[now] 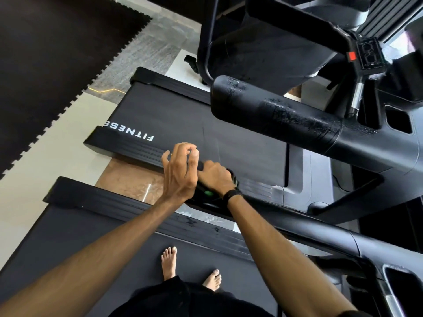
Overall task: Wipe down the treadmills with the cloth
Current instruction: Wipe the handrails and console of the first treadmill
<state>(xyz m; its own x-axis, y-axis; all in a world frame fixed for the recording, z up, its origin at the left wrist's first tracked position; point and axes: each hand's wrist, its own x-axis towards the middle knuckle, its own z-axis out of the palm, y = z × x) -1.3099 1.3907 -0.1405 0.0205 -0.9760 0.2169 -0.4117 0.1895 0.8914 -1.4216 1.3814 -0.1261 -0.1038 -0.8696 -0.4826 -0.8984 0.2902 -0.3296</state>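
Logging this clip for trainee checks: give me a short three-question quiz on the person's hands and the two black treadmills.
1. True or false: the person's bare feet stand on the near black treadmill belt.
2. The white word printed on the far black treadmill belt is: A) FITNESS B) POWER C) SPORT.
3. Fill in: the right hand grips a dark object with a ____ spot.
Key: 1 true; 2 A; 3 green.

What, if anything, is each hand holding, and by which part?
The right hand grips the end of a treadmill handrail, apparently over a dark cloth, though that cannot be told. The left hand holds nothing, fingers loosely curled.
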